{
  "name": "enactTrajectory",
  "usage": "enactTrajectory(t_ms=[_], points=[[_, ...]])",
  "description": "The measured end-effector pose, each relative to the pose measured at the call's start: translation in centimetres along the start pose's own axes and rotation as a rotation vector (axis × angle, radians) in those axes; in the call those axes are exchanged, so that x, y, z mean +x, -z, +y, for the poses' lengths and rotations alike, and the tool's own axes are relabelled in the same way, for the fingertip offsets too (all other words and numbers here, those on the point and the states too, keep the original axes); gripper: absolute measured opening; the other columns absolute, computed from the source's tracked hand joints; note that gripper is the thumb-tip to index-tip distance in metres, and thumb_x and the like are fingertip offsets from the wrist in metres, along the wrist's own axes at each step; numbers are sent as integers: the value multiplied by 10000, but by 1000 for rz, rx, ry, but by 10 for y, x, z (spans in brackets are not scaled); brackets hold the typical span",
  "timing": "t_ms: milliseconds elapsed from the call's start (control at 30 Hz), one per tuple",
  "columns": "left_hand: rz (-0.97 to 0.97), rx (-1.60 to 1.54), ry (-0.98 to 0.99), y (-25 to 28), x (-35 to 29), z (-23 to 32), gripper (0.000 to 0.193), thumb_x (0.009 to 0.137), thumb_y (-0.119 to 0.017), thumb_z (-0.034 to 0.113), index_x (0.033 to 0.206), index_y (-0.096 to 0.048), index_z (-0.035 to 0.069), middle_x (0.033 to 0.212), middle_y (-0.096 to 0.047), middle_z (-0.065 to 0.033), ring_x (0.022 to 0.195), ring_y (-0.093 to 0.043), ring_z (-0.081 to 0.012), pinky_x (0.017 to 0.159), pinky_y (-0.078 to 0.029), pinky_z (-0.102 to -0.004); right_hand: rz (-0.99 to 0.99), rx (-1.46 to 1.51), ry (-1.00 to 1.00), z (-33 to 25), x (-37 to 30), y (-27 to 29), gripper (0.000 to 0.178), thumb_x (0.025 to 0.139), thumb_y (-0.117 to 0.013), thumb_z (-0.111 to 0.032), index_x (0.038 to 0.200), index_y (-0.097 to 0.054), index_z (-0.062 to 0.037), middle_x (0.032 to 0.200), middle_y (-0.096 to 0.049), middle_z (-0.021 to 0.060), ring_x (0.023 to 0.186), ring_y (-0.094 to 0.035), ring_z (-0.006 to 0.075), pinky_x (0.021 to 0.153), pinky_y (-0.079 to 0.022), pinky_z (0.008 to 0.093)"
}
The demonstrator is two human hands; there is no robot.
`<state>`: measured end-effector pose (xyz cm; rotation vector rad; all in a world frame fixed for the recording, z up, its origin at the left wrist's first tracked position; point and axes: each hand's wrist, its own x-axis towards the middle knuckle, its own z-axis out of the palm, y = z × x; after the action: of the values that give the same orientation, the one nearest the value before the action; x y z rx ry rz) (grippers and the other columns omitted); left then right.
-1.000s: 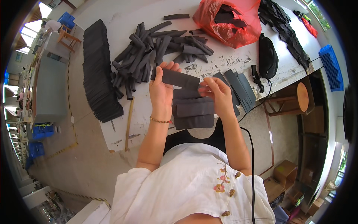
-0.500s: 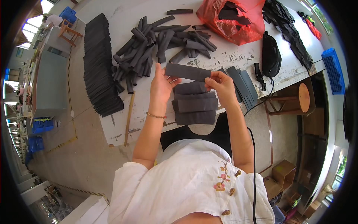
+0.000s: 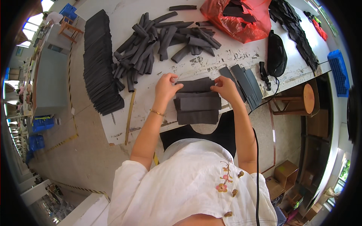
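- Left hand [image 3: 168, 87] is at the left end of a dark grey, flat, fabric-like strip [image 3: 196, 85], thumb on it, fingers curled; can't tell if it's really pinching.
- Right hand [image 3: 223, 88] has the other end nipped between thumb and fingers.
- That strip sits just above some overlapping dark grey flat pieces [image 3: 198, 104] at the near edge of the scuffed white tabletop [image 3: 145, 96]. Can't tell if it's touching down.
- Handling-wise, I'd guess light, thin and bendy, hard to break but easy to crease or curl.
- Best hold is probably both ends, gentle pinch, kept lightly taut so the middle doesn't sag.
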<state>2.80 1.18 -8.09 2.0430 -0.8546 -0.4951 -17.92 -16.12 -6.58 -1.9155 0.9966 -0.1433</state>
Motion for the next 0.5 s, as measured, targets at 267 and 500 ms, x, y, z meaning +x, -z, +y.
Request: enactTrajectory(t_ms=[267, 500], points=[[246, 15, -307, -7, 94, 29, 221, 794, -730, 156, 962, -669, 26, 846, -636, -98, 752, -615, -234, 695, -500, -322, 399, -269, -74, 16, -37, 34, 222, 779, -744, -199, 867, -641, -23, 834, -650, 137, 799, -630, 317, 690, -490, 416], [200, 509, -375, -33, 125, 14, 287, 763, -753, 241, 927, -661, 25, 836, -667, -104, 751, -636, -297, 701, -506, -404, 424, -942, -99, 13, -75, -1, 390, 747, -769, -300, 987, -608, -38, 1044, -585, 106, 989, -550, 277, 802, -442, 391]])
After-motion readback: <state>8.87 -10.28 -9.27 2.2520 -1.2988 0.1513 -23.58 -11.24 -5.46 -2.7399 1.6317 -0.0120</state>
